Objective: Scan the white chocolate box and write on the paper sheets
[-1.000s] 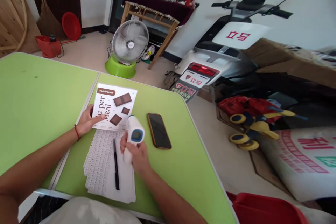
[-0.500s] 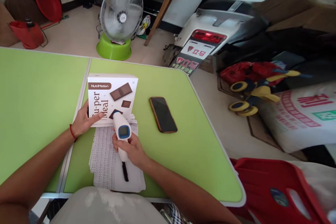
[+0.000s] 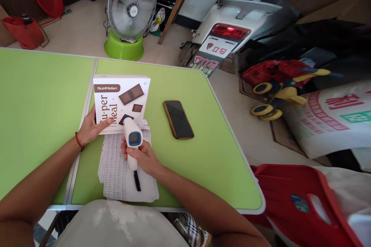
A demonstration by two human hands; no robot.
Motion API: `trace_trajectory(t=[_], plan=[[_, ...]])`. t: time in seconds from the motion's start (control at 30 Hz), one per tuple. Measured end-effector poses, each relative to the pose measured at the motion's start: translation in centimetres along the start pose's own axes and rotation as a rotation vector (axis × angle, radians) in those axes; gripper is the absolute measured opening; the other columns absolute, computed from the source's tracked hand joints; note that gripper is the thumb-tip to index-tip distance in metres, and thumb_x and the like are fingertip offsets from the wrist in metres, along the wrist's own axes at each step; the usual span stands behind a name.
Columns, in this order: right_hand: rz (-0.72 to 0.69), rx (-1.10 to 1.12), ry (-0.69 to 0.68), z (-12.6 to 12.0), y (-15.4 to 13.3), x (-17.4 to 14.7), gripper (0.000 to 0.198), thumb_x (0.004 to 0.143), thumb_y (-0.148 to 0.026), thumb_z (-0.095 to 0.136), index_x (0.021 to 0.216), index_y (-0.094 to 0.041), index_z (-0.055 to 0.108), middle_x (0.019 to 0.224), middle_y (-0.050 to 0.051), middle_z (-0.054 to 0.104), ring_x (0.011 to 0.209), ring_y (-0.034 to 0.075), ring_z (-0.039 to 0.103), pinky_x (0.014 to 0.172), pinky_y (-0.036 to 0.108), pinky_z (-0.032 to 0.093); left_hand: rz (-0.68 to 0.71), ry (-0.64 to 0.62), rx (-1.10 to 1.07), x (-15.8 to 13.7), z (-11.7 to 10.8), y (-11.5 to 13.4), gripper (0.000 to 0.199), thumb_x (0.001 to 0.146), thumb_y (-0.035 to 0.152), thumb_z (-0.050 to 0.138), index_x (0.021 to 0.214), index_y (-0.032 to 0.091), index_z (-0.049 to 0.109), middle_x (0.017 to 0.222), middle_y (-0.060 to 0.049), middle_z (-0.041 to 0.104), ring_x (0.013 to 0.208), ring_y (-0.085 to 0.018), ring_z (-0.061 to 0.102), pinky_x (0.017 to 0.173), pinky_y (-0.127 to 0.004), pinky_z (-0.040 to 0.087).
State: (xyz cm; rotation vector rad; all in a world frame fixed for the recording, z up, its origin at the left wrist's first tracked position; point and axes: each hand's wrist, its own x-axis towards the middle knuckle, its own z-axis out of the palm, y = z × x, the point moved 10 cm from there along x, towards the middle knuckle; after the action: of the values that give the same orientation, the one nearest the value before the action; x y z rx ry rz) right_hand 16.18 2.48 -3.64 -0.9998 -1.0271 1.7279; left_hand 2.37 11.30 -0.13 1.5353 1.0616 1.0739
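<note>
My left hand grips the lower left edge of a white box printed "NutriMotion", its thumb across the front. In my right hand is a white infrared thermometer with a blue-rimmed screen, held by its handle. Its front end is at the box's lower edge; whether the two touch I cannot tell. Beneath lie printed paper sheets on the green table. A black pen rests on the papers below the handle.
A phone in a brown case lies right of the box. Past the table stand a fan on a green stool and a white scooter. A red chair is at the right, near a printed sack.
The whole view has shifted slightly, so everything sits a little higher in the picture. Both hands keep their hold on the box and the thermometer.
</note>
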Motion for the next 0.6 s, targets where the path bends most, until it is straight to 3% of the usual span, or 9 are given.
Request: trace_trajectory(t=[0.6], plan=[[-0.015, -0.037, -0.013, 0.06, -0.51, 0.06, 0.016, 0.070, -0.033, 0.066, 0.070, -0.020, 0.056, 0.060, -0.003, 0.057, 0.054, 0.011, 0.052, 0.054, 0.027, 0.044, -0.003, -0.010, 0.030, 0.06, 0.01, 0.16, 0.057, 0.077, 0.052, 0.071, 0.117, 0.015, 0.056, 0.118, -0.013, 0.065, 0.109, -0.033, 0.061, 0.096, -0.049, 0.049]])
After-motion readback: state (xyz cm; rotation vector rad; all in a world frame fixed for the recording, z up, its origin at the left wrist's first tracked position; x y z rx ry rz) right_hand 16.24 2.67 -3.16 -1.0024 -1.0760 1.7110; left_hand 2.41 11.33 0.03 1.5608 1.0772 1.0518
